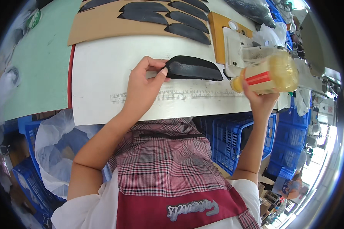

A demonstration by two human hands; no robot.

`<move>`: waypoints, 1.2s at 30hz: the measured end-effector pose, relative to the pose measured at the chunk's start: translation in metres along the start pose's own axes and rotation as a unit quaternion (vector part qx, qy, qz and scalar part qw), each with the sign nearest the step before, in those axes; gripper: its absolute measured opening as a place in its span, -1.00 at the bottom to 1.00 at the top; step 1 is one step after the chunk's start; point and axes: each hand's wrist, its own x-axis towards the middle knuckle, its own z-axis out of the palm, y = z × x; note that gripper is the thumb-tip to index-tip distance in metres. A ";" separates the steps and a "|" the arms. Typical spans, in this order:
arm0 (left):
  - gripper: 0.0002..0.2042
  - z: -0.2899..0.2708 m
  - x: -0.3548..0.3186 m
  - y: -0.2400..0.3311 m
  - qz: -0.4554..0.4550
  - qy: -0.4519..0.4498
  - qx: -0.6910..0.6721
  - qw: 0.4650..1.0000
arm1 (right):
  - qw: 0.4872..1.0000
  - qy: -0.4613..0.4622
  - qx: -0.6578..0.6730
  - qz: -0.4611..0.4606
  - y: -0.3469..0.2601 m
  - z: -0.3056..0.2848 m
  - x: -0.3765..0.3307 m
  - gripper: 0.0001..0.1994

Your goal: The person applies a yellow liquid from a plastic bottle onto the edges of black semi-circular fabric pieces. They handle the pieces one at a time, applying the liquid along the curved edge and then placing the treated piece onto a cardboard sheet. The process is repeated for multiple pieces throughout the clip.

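Note:
My left hand pinches the left end of a black crescent-shaped piece between thumb and fingers. The piece is layered, with a shiny band along its lower part, and lies at the white tabletop. In my right hand is a clear plastic bottle of yellowish liquid with a red and pale label. It is tilted on its side, its yellow neck pointing left toward the black piece but apart from it. The bottle is slightly blurred, and whether anything flows from it I cannot tell.
Several similar dark pieces lie in rows on brown cardboard at the back. A sewing machine stands at the right. Printed rulers run along the near tabletop. Blue crates and a plastic-lined bin sit below the edge.

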 end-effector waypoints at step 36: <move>-0.69 0.007 -0.029 0.021 0.162 0.024 0.406 0.899 | 0.779 0.092 0.561 0.265 0.054 0.036 -0.039 -0.45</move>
